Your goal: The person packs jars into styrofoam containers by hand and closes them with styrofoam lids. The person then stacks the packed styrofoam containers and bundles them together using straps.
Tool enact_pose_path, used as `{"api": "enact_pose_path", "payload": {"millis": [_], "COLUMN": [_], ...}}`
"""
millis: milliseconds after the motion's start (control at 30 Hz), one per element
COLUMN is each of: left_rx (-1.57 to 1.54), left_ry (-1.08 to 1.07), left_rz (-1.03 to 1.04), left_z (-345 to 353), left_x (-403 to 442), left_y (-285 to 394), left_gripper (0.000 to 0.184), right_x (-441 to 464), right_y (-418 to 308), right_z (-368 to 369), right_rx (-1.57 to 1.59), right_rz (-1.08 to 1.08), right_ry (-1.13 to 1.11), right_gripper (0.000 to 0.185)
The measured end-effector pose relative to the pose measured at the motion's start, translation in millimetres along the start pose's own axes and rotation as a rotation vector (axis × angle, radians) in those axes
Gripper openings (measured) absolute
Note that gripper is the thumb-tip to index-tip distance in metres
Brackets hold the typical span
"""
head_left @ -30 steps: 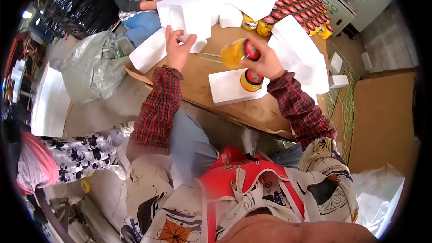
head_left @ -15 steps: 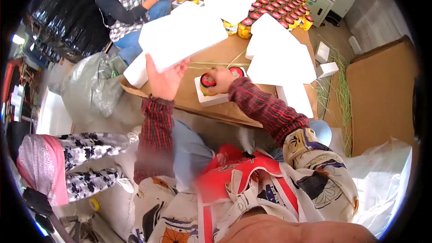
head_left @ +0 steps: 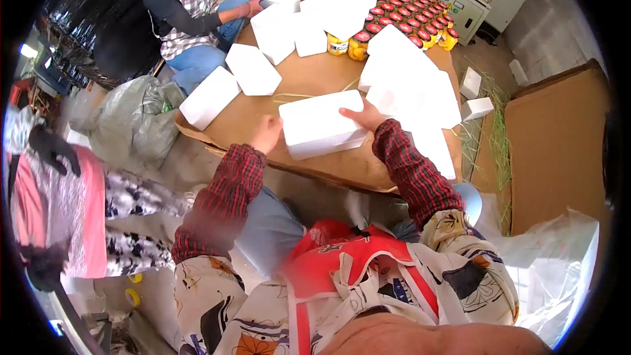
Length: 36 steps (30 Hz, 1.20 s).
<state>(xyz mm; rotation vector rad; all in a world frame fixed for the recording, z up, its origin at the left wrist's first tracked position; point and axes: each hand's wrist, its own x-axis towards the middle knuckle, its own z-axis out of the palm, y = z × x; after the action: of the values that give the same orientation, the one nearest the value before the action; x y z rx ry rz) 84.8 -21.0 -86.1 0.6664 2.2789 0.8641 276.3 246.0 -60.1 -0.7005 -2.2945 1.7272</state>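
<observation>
A closed white foam box [head_left: 322,125] rests near the front edge of the cardboard-covered table [head_left: 256,115]. My right hand [head_left: 368,115] grips its right end, thumb on top and the other fingers hidden behind. Against the left end is my left hand [head_left: 267,133], its fingers bent and partly blurred, so its grip is unclear. The jars seen earlier are out of sight. Beside the box on the right lie white foam pieces [head_left: 411,89]. Behind it stand jars of yellow fruit with red lids [head_left: 358,46].
More foam boxes [head_left: 253,69] lie at the left. A co-worker in a checked apron [head_left: 187,10] handles a foam box at the back left. Another person [head_left: 66,204] stands at the left. A plastic sack [head_left: 135,118] and large cardboard box [head_left: 555,151] flank the table.
The jars went into the foam base, and the white lid my left hand held now covers it. My right hand has moved from the jars to the box's right end.
</observation>
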Motion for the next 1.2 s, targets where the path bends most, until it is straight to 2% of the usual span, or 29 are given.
{"api": "enact_pose_path", "payload": {"millis": [33,100,133,167,233,267,300,333,367,400,433,467,500,567,633,667,700,767,833,867,900,967,1133,1200], "left_rx": [0.002,-0.505,-0.58,-0.584,-0.807,-0.819,-0.859,-0.898,-0.903,-0.912,-0.913,-0.872,-0.865,-1.022,-1.034,-1.04,-1.191,-1.217,-1.306,-1.306,-1.279,-1.237,-1.206,-1.209], "left_ry": [0.003,-0.063,-0.097,-0.079,-0.446,-0.419,-0.409,-0.404,-0.393,-0.306,-0.228,-0.149,-0.164,-0.02,0.168,0.397,0.401,0.648,0.877,0.977,1.026,1.095,1.093,1.069], "left_rz": [-0.009,-0.303,-0.337,-0.336,-0.218,-0.218,-0.304,-0.392,-0.398,-0.331,-0.252,-0.179,-0.068,0.091,0.372,0.324,0.405,0.454,0.743,0.804,0.783,0.739,0.638,0.609], "left_z": [-4.6,-5.0,-3.8,2.8,16.1,12.2,8.8,4.7,5.5,10.0,4.4,0.4,-9.3,-36.1,-56.7,-71.3,-84.2,-105.1,-131.1,-142.2,-148.5,-154.3,-150.5,-153.1], "left_x": [-19.3,-57.3,-66.4,-55.6,-23.0,-24.1,-25.4,-28.9,-27.6,-18.0,-22.4,-35.7,-38.8,-78.1,-82.2,-100.9,-124.9,-149.0,-149.3,-153.6,-155.7,-157.8,-144.2,-139.5], "left_y": [21.0,74.6,87.9,76.8,39.6,45.3,54.2,57.0,46.3,32.1,45.6,53.3,52.6,72.8,56.9,66.4,83.0,89.4,66.5,59.1,56.2,51.1,43.2,39.3], "left_gripper": [0.084,0.073,0.07,0.07,0.08,0.08,0.078,0.076,0.076,0.078,0.079,0.081,0.08,0.078,0.077,0.074,0.077,0.08,0.079,0.076,0.074,0.068,0.056,0.051], "right_x": [-2.9,-5.4,-3.2,5.5,1.6,-6.5,-12.3,-14.3,-14.3,-20.7,-23.9,-27.2,-45.4,-57.9,-39.6,-54.2,-68.6,-64.1,-67.9,-70.2,-72.6,-82.8,-79.5,-75.7], "right_y": [-3.4,-13.0,-3.7,12.8,29.6,26.8,25.6,25.1,23.7,10.5,-1.2,-8.1,-48.1,-87.5,-83.9,-115.5,-150.1,-168.5,-192.5,-197.8,-200.8,-213.0,-217.2,-224.2], "right_z": [3.1,2.2,2.4,3.5,-0.5,-2.0,0.1,15.9,21.9,24.4,25.3,30.5,31.8,40.6,55.1,56.6,58.5,79.7,100.6,113.8,124.0,124.7,136.1,130.0], "right_rx": [0.004,0.001,0.04,0.142,0.932,1.004,1.074,0.854,0.854,0.726,0.598,0.617,0.702,0.676,0.656,0.735,0.811,0.849,0.889,0.792,0.698,0.509,0.546,0.786], "right_rz": [0.001,0.059,0.078,0.027,0.152,0.179,0.21,0.18,0.184,0.246,0.298,0.173,0.129,-0.036,-0.227,-0.282,-0.342,-0.48,-0.496,-0.46,-0.423,-0.509,-0.509,-0.472], "right_ry": [-0.009,-0.016,-0.018,-0.096,-0.213,-0.234,-0.254,0.053,0.04,0.005,-0.019,-0.045,-0.078,0.026,0.168,0.126,0.086,0.072,0.041,0.096,0.15,0.105,0.078,-0.064], "right_gripper": [0.079,0.08,0.077,0.068,0.061,0.063,0.064,0.06,0.06,0.059,0.058,0.055,0.061,0.065,0.065,0.065,0.065,0.063,0.067,0.07,0.072,0.075,0.072,0.071]}}
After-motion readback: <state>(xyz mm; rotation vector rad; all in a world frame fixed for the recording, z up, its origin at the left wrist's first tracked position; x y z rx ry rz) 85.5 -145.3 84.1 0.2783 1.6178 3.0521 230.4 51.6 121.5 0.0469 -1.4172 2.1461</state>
